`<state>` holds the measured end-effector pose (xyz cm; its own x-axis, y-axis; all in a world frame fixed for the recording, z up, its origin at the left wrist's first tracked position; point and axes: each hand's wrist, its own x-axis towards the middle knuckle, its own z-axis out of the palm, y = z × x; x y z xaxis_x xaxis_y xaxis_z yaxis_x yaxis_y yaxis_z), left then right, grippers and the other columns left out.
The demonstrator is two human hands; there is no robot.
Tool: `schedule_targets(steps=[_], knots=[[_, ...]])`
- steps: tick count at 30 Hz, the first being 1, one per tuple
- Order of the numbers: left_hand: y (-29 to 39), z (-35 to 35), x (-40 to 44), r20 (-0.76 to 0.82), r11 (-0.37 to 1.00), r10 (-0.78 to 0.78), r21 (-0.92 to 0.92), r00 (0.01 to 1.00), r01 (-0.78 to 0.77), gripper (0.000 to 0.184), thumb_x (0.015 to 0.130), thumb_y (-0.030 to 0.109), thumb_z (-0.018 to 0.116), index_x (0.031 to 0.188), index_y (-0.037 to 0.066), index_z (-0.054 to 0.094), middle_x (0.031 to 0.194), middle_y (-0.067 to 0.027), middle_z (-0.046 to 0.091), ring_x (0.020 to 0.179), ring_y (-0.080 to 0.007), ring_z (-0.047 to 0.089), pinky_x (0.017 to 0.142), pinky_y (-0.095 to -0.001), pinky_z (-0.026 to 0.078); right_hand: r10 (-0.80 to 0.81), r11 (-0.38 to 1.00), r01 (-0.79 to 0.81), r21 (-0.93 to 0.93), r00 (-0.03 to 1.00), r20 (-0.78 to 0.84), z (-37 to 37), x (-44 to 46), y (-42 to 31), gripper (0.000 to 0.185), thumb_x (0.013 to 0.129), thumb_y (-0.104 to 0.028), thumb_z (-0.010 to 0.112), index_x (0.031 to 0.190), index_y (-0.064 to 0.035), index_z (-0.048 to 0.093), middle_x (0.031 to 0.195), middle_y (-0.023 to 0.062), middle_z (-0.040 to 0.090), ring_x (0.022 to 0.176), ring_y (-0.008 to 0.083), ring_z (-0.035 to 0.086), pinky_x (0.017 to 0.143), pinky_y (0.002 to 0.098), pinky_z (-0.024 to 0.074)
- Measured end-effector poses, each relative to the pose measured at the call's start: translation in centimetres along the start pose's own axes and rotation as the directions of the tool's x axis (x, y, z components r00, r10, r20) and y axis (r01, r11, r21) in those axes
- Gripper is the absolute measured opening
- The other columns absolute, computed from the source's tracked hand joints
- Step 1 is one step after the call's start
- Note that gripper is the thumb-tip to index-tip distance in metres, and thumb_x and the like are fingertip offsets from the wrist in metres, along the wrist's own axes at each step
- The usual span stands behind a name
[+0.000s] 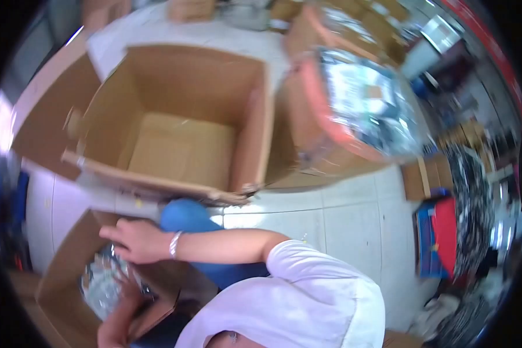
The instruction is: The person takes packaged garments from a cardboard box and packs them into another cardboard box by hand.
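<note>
My left hand (130,288) reaches down into a small cardboard box (66,269) at the lower left. Its fingers are spread and lie against clear plastic-wrapped packages (101,284) inside. My right hand (138,240), with a light bracelet at the wrist, is stretched over the same box near its far rim. Its fingers are partly extended and I see nothing held in them. Some of the fingertips are blurred. Beyond the hands stands a large open cardboard box (182,145) with its bare bottom showing.
Right of the large box, another carton (301,116) with a pinkish-orange edge is filled with plastic-wrapped packages (371,98). A blue crate (429,240) with a red piece stands at the right. White floor tiles (348,203) lie between. More cartons (383,17) are behind.
</note>
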<state>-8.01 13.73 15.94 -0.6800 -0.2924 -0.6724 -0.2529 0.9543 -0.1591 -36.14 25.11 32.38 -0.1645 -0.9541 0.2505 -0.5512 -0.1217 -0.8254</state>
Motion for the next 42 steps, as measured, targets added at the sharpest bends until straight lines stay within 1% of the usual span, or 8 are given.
schedule_targets(steps=[7,10,16,20,26,30,32,42], knots=[[-7.6,-5.1,5.2,0.318,0.887,0.249,0.305,0.915,-0.347,0.052,0.081,0.034,0.070,0.118,-0.003,0.064,0.124,-0.0231,0.062,0.117,-0.0346,0.059,0.101,-0.0459,0.046,-0.438,0.880,0.378,-0.287,0.879,-0.187,-9.0,-11.9,-2.6,0.023,0.080,-0.014,0.062,0.102,-0.0090,0.065,0.090,0.0083,0.063,0.083,0.0299,0.063,0.069,0.0411,0.0507],[-2.6,-16.1,-1.3,-0.115,0.545,-0.274,-0.836,0.955,0.056,0.031,0.089,0.021,0.060,0.108,-0.004,0.065,0.094,-0.0236,0.069,0.077,-0.0392,0.068,0.069,-0.0441,0.055,-0.430,0.763,0.132,-0.632,0.834,-0.345,-19.4,-19.8,-3.5,0.022,0.072,-0.008,0.063,0.093,-0.0114,0.068,0.089,0.0053,0.066,0.085,0.0250,0.065,0.072,0.0400,0.0519],[4.5,-18.7,-5.3,-0.537,0.572,-0.566,-0.802,0.625,-0.171,0.035,0.102,0.025,0.047,0.121,-0.001,0.060,0.105,-0.0233,0.067,0.091,-0.0368,0.065,0.081,-0.0421,0.049,-0.033,0.692,-0.467,-0.550,0.741,-0.671,-30.6,-28.4,-2.9,0.032,0.082,-0.014,0.072,0.110,-0.0035,0.062,0.099,0.0120,0.062,0.089,0.0252,0.064,0.075,0.0362,0.0524],[12.2,-22.8,-11.4,-0.489,0.563,-0.666,-0.825,0.563,-0.049,0.048,0.097,0.030,0.057,0.133,-0.001,0.050,0.111,-0.0216,0.067,0.098,-0.0355,0.066,0.087,-0.0398,0.050,0.025,0.712,-0.358,-0.604,0.872,-0.488,-23.0,-24.6,-1.0,0.071,0.076,-0.026,0.080,0.137,-0.0116,0.048,0.134,0.0187,0.043,0.110,0.0354,0.059,0.095,0.0450,0.0489],[14.1,-21.4,-12.3,-0.818,0.821,-0.536,-0.563,0.206,-0.099,0.036,0.093,0.008,0.062,0.128,0.001,0.056,0.128,-0.0202,0.060,0.116,-0.0308,0.060,0.098,-0.0386,0.046,0.051,0.537,-0.270,-0.799,0.956,-0.288,-17.9,-15.4,5.2,0.047,0.074,-0.030,0.080,0.111,-0.0088,0.061,0.105,0.0164,0.065,0.097,0.0328,0.064,0.086,0.0464,0.0509],[18.9,-25.2,-8.5,-0.535,-0.074,-0.629,-0.681,0.563,-0.729,0.044,0.097,0.008,0.056,0.138,-0.002,0.043,0.137,-0.0179,0.052,0.124,-0.0234,0.053,0.105,-0.0333,0.040,0.192,0.588,-0.292,-0.754,0.956,-0.221,-17.8,-14.6,5.6,0.029,0.075,-0.032,0.075,0.087,-0.0106,0.060,0.071,0.0116,0.064,0.066,0.0347,0.065,0.061,0.0458,0.0520],[19.2,-27.6,-3.7,-0.275,-0.384,-0.536,-0.763,0.798,-0.520,0.065,0.098,0.033,0.058,0.145,-0.003,0.032,0.144,-0.0198,0.043,0.136,-0.0237,0.039,0.108,-0.0406,0.037,0.154,0.640,-0.267,-0.720,0.963,-0.220,-16.8,-15.7,5.5,0.028,0.075,-0.032,0.076,0.081,-0.0096,0.060,0.074,0.0115,0.063,0.070,0.0346,0.064,0.063,0.0463,0.0516],[11.5,-33.9,14.2,0.007,-0.692,-0.302,-0.689,0.953,-0.215,0.070,0.090,0.031,0.058,0.143,-0.005,0.030,0.144,-0.0269,0.032,0.130,-0.0474,0.038,0.091,-0.0630,0.051,0.246,0.626,-0.315,-0.714,0.948,-0.203,-24.0,-18.3,5.6,0.038,0.064,-0.036,0.083,0.087,-0.0098,0.066,0.091,0.0093,0.059,0.100,0.0297,0.055,0.078,0.0418,0.0510]])
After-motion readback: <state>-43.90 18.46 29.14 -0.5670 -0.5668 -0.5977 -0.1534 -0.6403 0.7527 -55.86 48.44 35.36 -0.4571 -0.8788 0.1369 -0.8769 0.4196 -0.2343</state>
